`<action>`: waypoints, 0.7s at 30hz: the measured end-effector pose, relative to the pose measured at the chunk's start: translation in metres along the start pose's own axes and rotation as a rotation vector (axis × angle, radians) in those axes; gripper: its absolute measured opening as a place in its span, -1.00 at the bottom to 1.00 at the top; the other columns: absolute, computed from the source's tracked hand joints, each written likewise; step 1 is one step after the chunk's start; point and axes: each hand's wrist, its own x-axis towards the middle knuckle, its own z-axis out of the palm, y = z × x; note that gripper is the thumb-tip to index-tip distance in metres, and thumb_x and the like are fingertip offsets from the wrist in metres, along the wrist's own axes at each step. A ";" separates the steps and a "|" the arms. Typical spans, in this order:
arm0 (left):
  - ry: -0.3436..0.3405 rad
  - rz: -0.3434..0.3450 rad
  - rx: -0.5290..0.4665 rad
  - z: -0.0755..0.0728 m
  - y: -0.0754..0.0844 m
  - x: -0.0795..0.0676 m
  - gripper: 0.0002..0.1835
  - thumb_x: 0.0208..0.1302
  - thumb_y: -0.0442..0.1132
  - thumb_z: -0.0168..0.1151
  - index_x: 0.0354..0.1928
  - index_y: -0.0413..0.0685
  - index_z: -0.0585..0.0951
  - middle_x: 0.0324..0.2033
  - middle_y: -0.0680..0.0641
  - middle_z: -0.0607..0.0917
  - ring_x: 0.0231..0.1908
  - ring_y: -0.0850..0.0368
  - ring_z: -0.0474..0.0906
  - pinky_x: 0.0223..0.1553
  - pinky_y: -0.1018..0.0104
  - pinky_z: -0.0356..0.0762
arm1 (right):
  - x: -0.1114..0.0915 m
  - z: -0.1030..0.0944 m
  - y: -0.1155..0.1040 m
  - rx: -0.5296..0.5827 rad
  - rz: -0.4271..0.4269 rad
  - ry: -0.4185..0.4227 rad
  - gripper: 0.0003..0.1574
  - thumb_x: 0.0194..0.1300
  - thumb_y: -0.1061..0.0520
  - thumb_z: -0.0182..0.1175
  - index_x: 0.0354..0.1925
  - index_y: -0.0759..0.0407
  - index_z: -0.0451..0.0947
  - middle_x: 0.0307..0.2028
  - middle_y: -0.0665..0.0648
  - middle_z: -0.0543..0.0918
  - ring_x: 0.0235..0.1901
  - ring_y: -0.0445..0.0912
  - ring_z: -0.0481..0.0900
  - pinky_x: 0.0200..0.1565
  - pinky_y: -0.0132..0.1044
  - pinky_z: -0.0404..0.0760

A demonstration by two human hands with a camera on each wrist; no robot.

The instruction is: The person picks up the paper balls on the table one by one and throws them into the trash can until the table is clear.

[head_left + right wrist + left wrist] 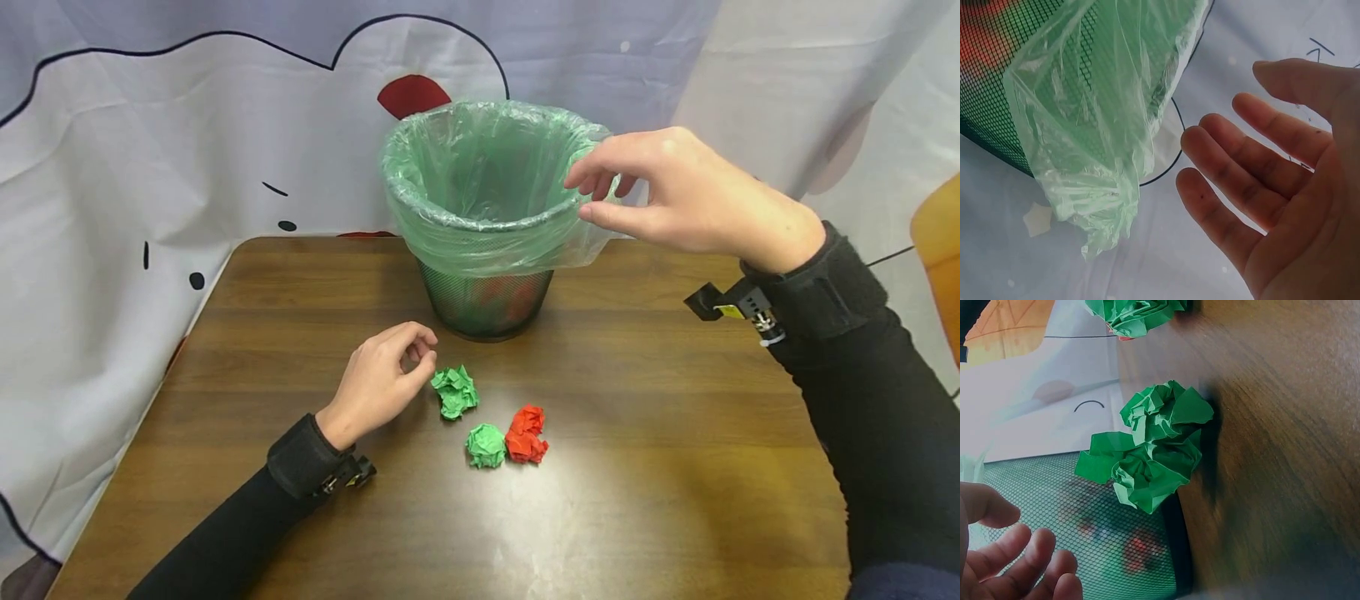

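Note:
My left hand (381, 379) is just left of a crumpled green paper (455, 392), fingers loosely curved and holding nothing. In the left wrist view that green paper (1157, 472) shows two lobes, with the hand apart from it. A rounder green paper ball (486, 446) lies nearer, against crumpled red paper (527, 435). Up at the right of the mesh bin (483, 304), my right hand (690, 196) hovers by the rim of its green plastic liner (480, 250). In the right wrist view its fingers are spread, slightly bent, with nothing between them.
The wooden table (660, 400) ends at the back against a patterned cloth (187, 167). Blurred red shapes show through the bin's mesh. A gathered liner corner (1107, 206) hangs outside the bin. An orange-brown object (941, 258) stands at the far right.

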 end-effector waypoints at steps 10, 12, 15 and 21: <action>0.006 -0.004 0.000 -0.001 -0.002 -0.002 -0.88 0.27 -0.24 0.17 -0.19 0.07 0.64 -0.38 0.17 0.63 -0.33 0.18 0.59 -0.35 0.31 0.46 | -0.016 0.015 -0.009 0.116 -0.031 -0.114 -0.71 0.22 0.14 0.41 -0.05 0.03 0.69 -0.15 -0.11 0.74 -0.15 -0.27 0.66 -0.08 -0.35 0.61; 0.004 -0.005 -0.001 -0.001 -0.002 -0.003 -0.88 0.27 -0.24 0.17 -0.19 0.07 0.64 -0.38 0.16 0.63 -0.32 0.16 0.60 -0.35 0.30 0.46 | -0.020 0.020 -0.011 0.127 -0.020 -0.147 -0.70 0.24 0.10 0.40 -0.03 0.00 0.68 -0.12 -0.15 0.73 -0.12 -0.25 0.66 -0.04 -0.31 0.61; 0.002 -0.007 0.000 -0.001 -0.003 -0.003 -0.88 0.28 -0.24 0.17 -0.19 0.08 0.64 -0.38 0.16 0.63 -0.32 0.16 0.59 -0.35 0.30 0.45 | -0.026 0.029 -0.014 0.119 -0.001 -0.195 -0.66 0.26 0.01 0.39 0.01 -0.04 0.67 -0.08 -0.18 0.71 -0.05 -0.24 0.65 0.04 -0.26 0.58; 0.001 -0.005 -0.005 -0.001 -0.003 -0.003 -0.86 0.28 -0.26 0.17 -0.18 0.00 0.66 -0.38 0.15 0.63 -0.32 0.19 0.58 -0.35 0.31 0.45 | -0.038 0.053 -0.016 0.076 0.047 -0.294 -0.60 0.29 -0.12 0.34 0.07 -0.09 0.63 -0.03 -0.20 0.66 0.01 -0.20 0.63 0.12 -0.16 0.54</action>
